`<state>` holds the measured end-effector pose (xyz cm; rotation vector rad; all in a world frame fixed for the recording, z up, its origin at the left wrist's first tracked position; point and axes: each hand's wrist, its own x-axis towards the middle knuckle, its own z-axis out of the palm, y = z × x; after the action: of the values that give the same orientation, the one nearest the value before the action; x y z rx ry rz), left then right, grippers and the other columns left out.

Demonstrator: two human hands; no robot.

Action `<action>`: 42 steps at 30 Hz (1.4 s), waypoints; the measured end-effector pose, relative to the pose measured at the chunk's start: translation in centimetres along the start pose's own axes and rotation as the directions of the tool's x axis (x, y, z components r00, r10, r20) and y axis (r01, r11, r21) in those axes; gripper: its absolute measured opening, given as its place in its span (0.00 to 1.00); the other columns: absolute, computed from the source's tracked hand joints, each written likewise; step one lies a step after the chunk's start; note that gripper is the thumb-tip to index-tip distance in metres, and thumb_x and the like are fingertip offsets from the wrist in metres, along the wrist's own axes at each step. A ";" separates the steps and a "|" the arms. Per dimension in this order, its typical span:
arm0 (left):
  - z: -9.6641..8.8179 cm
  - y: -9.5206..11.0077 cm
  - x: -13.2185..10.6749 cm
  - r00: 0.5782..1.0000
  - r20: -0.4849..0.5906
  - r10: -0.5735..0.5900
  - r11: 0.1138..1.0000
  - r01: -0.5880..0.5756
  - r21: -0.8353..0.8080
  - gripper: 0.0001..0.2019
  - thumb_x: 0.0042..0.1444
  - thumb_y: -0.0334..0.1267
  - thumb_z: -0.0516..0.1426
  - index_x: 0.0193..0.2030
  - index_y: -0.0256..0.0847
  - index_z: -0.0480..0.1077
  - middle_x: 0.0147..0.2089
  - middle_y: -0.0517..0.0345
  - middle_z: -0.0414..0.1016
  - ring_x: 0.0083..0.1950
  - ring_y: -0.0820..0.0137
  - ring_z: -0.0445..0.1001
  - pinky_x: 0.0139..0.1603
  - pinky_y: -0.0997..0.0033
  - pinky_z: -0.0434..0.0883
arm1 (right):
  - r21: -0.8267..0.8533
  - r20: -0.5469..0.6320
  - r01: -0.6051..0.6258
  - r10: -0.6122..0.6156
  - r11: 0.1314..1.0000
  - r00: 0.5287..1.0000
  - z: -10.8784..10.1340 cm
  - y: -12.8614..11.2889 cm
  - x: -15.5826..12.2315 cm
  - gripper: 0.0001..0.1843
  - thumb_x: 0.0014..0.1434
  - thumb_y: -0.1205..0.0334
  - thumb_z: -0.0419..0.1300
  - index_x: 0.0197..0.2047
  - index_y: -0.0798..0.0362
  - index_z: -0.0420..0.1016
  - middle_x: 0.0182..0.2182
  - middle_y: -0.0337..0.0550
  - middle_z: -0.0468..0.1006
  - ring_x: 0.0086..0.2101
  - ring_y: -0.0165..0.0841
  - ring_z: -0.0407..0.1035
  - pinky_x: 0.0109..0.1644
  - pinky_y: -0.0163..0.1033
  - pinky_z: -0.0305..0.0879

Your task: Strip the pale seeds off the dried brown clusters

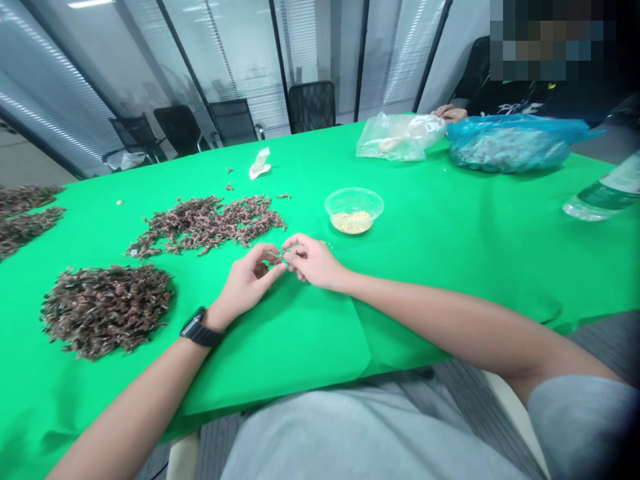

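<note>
My left hand (253,277), with a dark watch (201,327) at the wrist, pinches thumb and forefinger together. Against its fingertips, my right hand (316,261) pinches too. Between them shows a tiny brownish dried piece (281,259), too small to name more exactly. Just beyond the hands lies a loose spread of small brown dried pieces (210,223). A denser heap of the same pieces (107,307) sits left of my left forearm. Behind my right hand stands a clear plastic bowl (354,203) with pale small grains (353,223) in its bottom. A few pale bits lie near my right knuckles.
More brown heaps (30,213) lie at the far left of the green-covered table (430,247). A crumpled white tissue (260,164), a clear bag (395,137), a full blue bag (510,143) and a bottle (605,190) stand around. Another person's hand (450,113) rests behind the bags.
</note>
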<state>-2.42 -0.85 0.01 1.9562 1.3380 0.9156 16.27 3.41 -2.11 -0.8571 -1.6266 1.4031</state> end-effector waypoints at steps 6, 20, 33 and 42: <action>-0.2 -0.5 0.0 0.989 -0.026 0.145 0.959 -0.134 0.248 0.15 0.64 0.48 0.58 0.52 0.43 0.69 0.44 0.57 0.78 0.24 0.79 0.66 0.27 0.77 0.64 | 0.016 0.000 -0.021 0.021 1.000 1.000 0.0 -0.1 0.0 0.06 0.64 0.63 0.57 0.44 0.51 0.66 0.22 0.29 0.72 0.17 0.24 0.63 0.18 0.28 0.59; -0.2 -0.5 0.1 0.991 -0.067 0.116 0.938 -0.087 0.337 0.14 0.68 0.48 0.52 0.55 0.44 0.66 0.43 0.53 0.82 0.27 0.73 0.76 0.31 0.75 0.70 | -0.256 -0.149 0.121 -0.163 0.959 0.975 -2.3 -1.6 0.8 0.08 0.64 0.57 0.58 0.42 0.53 0.71 0.26 0.35 0.75 0.23 0.26 0.65 0.28 0.32 0.60; 0.2 -1.4 0.7 0.993 -0.093 -0.071 0.983 0.054 -0.175 0.17 0.65 0.52 0.55 0.51 0.42 0.63 0.44 0.51 0.81 0.20 0.77 0.73 0.19 0.77 0.70 | -0.904 0.063 0.075 -0.041 0.421 0.997 -5.3 -0.4 1.6 0.06 0.62 0.67 0.59 0.37 0.54 0.78 0.39 0.51 0.81 0.38 0.39 0.73 0.37 0.38 0.60; 0.3 -1.2 0.6 0.994 -0.082 -0.065 0.985 0.051 -0.166 0.16 0.66 0.51 0.55 0.52 0.42 0.63 0.43 0.51 0.81 0.20 0.76 0.73 0.19 0.76 0.70 | -0.611 -0.148 -0.054 -0.047 0.789 0.988 -6.0 0.9 3.2 0.03 0.57 0.70 0.63 0.34 0.56 0.79 0.29 0.41 0.80 0.30 0.30 0.70 0.35 0.34 0.61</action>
<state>-2.71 0.11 -0.98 1.7624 1.3174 1.0590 20.26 9.02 -2.20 -1.3020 -1.9859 0.7601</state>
